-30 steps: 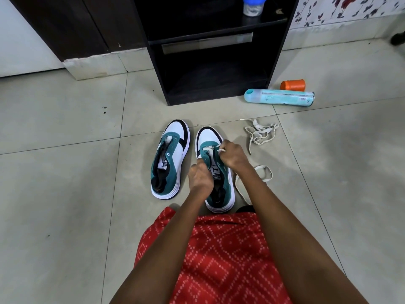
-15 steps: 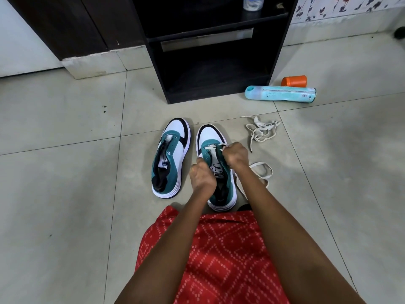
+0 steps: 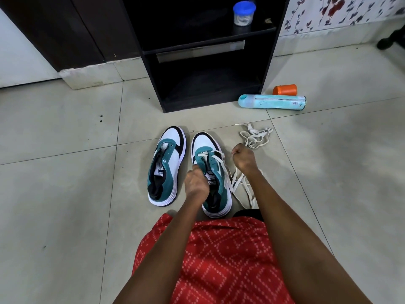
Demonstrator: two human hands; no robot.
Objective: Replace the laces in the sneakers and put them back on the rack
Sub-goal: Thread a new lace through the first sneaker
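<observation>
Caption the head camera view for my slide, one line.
Right hand holds a lace taut from the right-side sneaker, left hand grips its upper; the left-side sneaker sits unlaced before the rack.

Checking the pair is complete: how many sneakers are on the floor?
2. The left sneaker lies unlaced; the right sneaker, beside it, has a lace partly threaded.

I list two teal-and-white suede sneakers, upright, side by side: left sneaker unlaced; right sneaker part-threaded with flat white lace; loose white lace bundle beside; black rack behind.
</observation>
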